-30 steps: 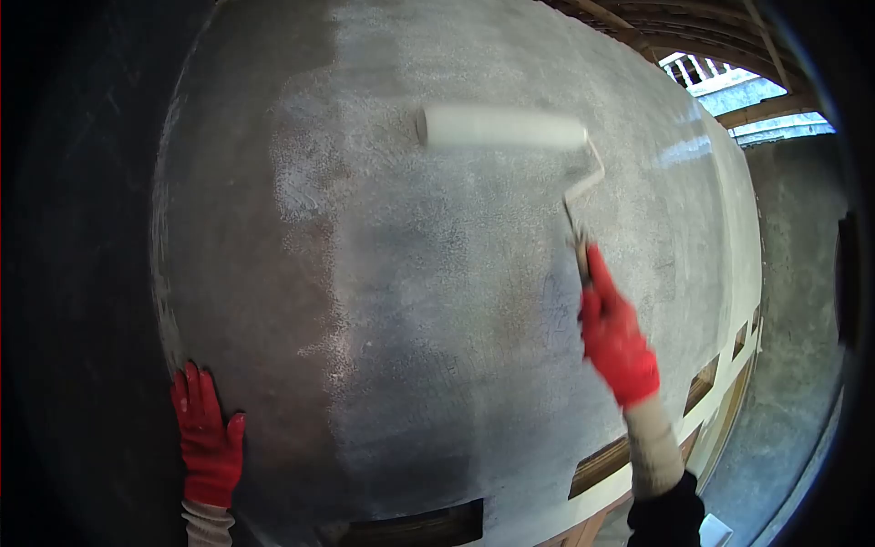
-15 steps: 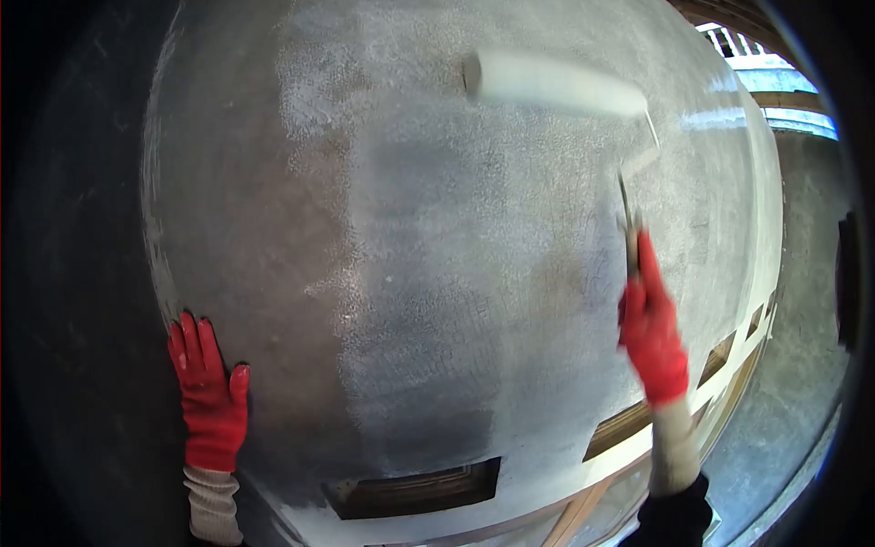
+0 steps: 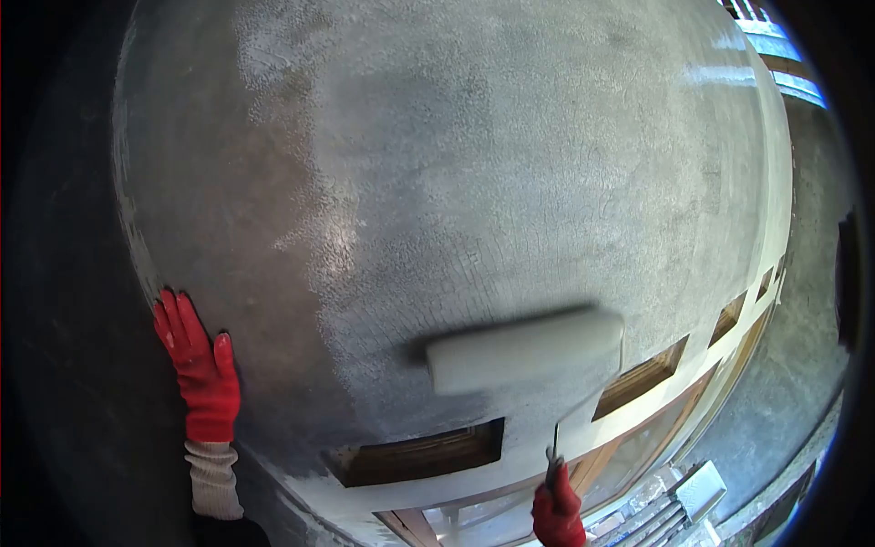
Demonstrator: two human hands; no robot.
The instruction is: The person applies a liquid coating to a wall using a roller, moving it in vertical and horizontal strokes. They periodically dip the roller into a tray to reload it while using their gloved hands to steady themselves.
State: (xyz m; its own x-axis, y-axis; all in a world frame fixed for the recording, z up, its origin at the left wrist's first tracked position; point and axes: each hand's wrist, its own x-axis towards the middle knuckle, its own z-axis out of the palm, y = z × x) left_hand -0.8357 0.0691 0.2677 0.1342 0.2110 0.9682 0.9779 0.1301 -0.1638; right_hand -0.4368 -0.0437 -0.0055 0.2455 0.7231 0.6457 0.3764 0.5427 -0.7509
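A paint roller point(image 3: 527, 352) with a long pale sleeve lies across the lower part of the grey wall point(image 3: 483, 191), slightly blurred by motion. My right hand point(image 3: 559, 515), in a red glove, grips the roller's handle at the bottom of the view. To the left, my left hand point(image 3: 202, 378) wears a red glove too. Its fingers are stretched out near the wall's left edge and hold nothing; it appears to rest against the surface. Textured, lighter wet-looking paint covers the middle of the wall, while a smoother brownish-grey strip shows on the left.
Below the roller are rectangular recesses, one at lower centre point(image 3: 424, 456) and another to the right point(image 3: 643, 378). A wooden-framed window point(image 3: 597, 460) runs beneath them. Farther down at right is a white tray point(image 3: 702, 490) beside long poles. Another grey wall point(image 3: 784, 365) stands on the right.
My right hand has brought the roller from the upper part of the wall down to just above the recesses. The view has shifted slightly; my left hand keeps its flat pose.
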